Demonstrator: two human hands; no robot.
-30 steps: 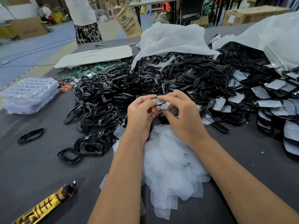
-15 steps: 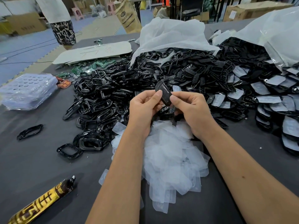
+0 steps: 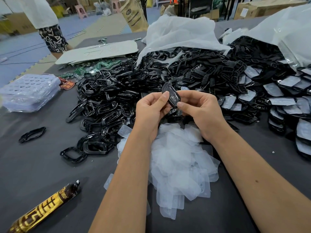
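While tilted, key fob (image 3: 172,96) sits pinched between both hands' fingers (image 3: 165,96) (thumbs).

Around the key shell (image 3: 171,96) between my left hand (image 3: 149,110) and right hand (image 3: 200,110): frame heap (image 3: 107,101) at 9 o'clock, film pile (image 3: 178,157) at 6, tube (image 3: 43,209) at 8.

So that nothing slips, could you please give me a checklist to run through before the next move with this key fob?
1. Grip: left hand and right hand both pinch the key fob by its edges: ok.
2. Button face turned toward the camera, symbols visible: ok.
3. Protective film fully off the face: cannot tell.
4. Pile of clear films lies below the hands, not touching the fob: ok.
5. Gold tube lies at the near left, away from the hands: ok.
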